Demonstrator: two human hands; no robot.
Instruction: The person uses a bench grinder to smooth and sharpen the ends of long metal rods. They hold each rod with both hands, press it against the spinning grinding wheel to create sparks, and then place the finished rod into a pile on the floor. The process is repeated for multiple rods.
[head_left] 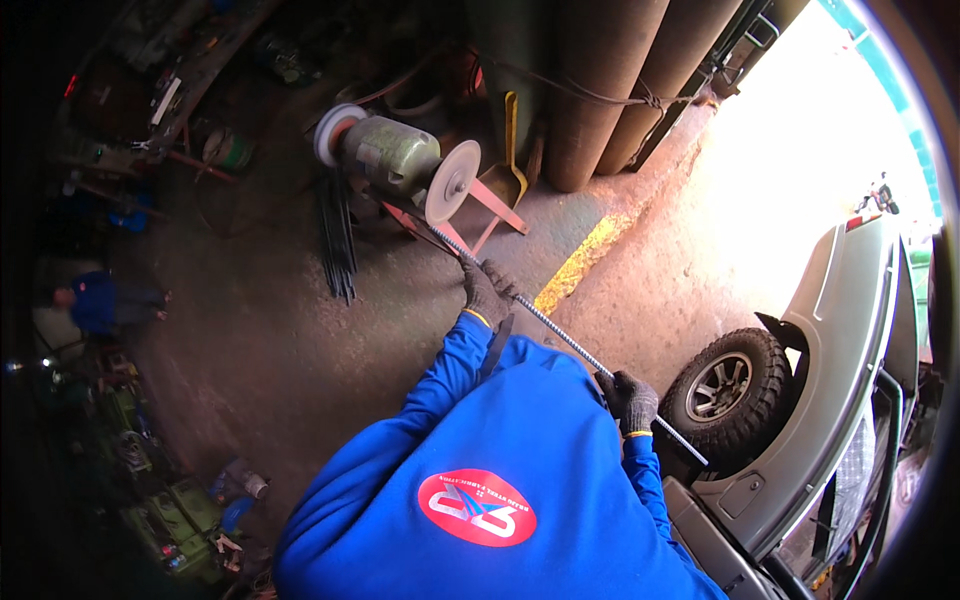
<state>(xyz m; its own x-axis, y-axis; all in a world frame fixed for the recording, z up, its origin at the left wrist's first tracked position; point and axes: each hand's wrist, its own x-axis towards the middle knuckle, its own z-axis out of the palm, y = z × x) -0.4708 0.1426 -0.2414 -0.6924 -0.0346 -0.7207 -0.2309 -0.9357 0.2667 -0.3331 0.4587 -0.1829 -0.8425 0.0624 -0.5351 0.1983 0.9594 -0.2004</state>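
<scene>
A long ribbed steel rod [565, 338] slants across in front of me, from the bench grinder down to the right. My left hand [484, 292], in a dark knitted glove, is closed round it near its far end. Farther back along the rod, my gloved right hand [632, 402] grips it, with a short length sticking out past the hand. The rod's far tip lies at the lower edge of the pale grinding wheel [453, 183]; whether they touch, I cannot tell. The green grinder [392, 155] carries a second wheel [335, 134] on its left side.
Red legs [500, 207] support the grinder. Dark thin bars [338, 245] hang beside it, and a yellow long-handled dustpan [511, 160] stands behind. Large brown cylinders [600, 90] rise at the back. A vehicle with a big tyre [728, 390] is close on my right. Another person [95, 302] is far left.
</scene>
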